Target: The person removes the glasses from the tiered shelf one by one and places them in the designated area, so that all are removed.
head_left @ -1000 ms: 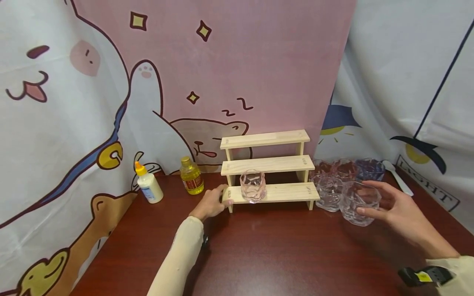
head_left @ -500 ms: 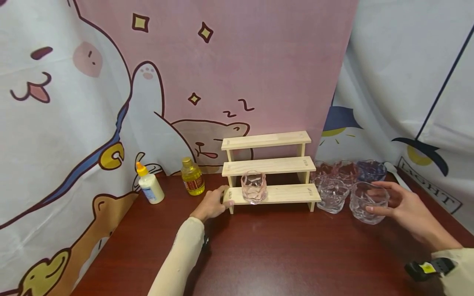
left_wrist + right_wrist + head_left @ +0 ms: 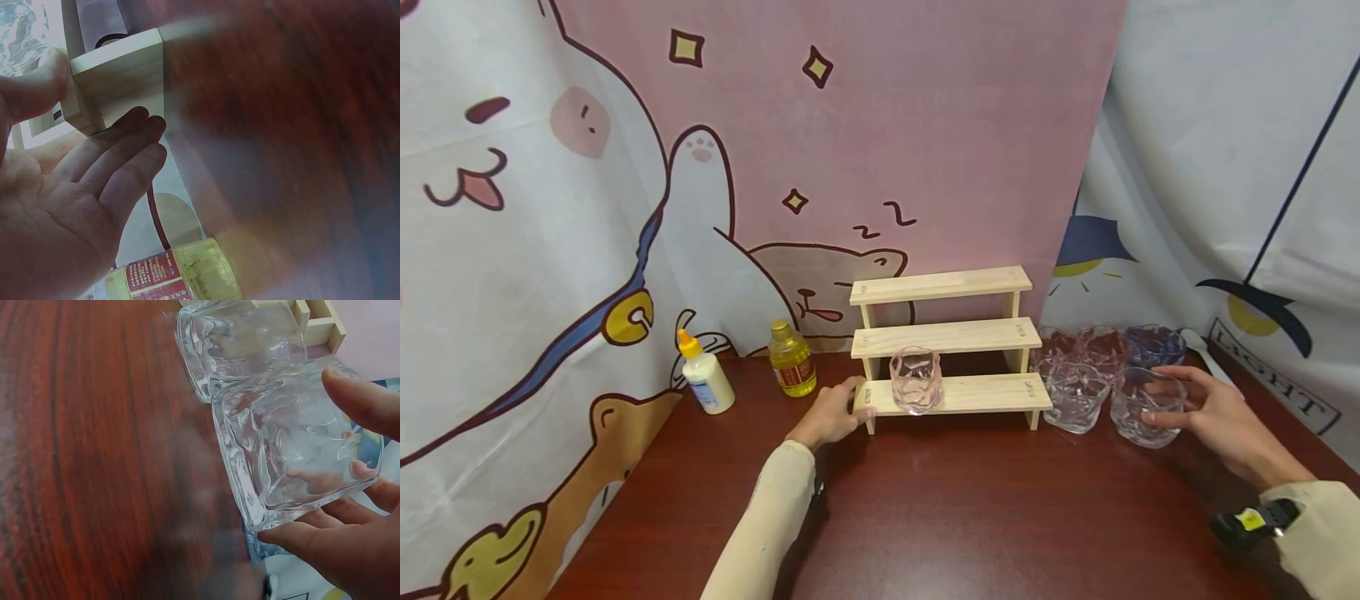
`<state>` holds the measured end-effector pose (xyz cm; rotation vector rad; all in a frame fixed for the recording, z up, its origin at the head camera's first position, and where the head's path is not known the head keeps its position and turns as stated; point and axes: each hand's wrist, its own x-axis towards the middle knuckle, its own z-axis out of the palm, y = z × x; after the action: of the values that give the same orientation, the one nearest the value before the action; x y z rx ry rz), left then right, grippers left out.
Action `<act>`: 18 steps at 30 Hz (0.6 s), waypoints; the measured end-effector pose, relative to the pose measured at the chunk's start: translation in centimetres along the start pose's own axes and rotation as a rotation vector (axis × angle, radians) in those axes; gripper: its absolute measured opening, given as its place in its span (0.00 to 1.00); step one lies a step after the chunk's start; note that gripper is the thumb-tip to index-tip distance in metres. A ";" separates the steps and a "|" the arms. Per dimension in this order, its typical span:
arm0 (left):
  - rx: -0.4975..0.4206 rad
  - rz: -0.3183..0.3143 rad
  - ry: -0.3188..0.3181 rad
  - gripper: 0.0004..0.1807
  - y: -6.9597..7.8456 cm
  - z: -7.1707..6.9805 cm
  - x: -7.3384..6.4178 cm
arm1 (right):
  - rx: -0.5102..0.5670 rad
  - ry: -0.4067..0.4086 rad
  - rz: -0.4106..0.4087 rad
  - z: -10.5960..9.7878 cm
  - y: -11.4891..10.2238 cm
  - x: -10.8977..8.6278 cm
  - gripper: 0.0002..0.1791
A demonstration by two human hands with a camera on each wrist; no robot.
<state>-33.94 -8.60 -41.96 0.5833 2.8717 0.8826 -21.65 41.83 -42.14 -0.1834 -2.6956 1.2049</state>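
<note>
A three-tier wooden shelf (image 3: 955, 393) stands on the table. My left hand (image 3: 833, 414) grips the left end of its lowest step; in the left wrist view the thumb (image 3: 39, 90) lies against the wood and the other fingers reach along its side. On that step sits a pink-tinted glass cup (image 3: 916, 380). My right hand (image 3: 1221, 421) holds a clear glass cup (image 3: 1146, 408) upright, thumb on the near side and fingers on the far side. A second clear cup (image 3: 1077, 398) stands just left of it; the two appear to touch in the right wrist view.
Behind the clear cups are pinkish cups (image 3: 1102, 350) and a blue cup (image 3: 1153, 343), partly hidden. A white spoon (image 3: 1213, 362) lies at the far right. Left of the shelf stand a yellow oil bottle (image 3: 792, 360) and a white glue bottle (image 3: 706, 375). Printed curtains hang behind.
My right hand first moved right with the clear cup, away from the second one, then shifted slightly back and up. The left hand stays at the shelf end.
</note>
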 end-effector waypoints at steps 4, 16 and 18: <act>0.003 0.002 0.002 0.33 0.0 -0.1 -0.1 | 0.044 -0.018 -0.007 0.1 0.3 0.6 0.52; -0.001 0.007 0.006 0.33 0.1 -0.2 -0.2 | 0.169 -0.019 -0.025 1.0 1.8 1.7 0.45; -0.004 0.004 0.002 0.33 0.2 -0.2 -0.3 | 0.179 -0.023 -0.029 1.0 1.9 1.8 0.45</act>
<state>-33.67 -8.65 -41.67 0.5882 2.8709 0.8891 -23.55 42.68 -44.04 -0.1057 -2.5819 1.4382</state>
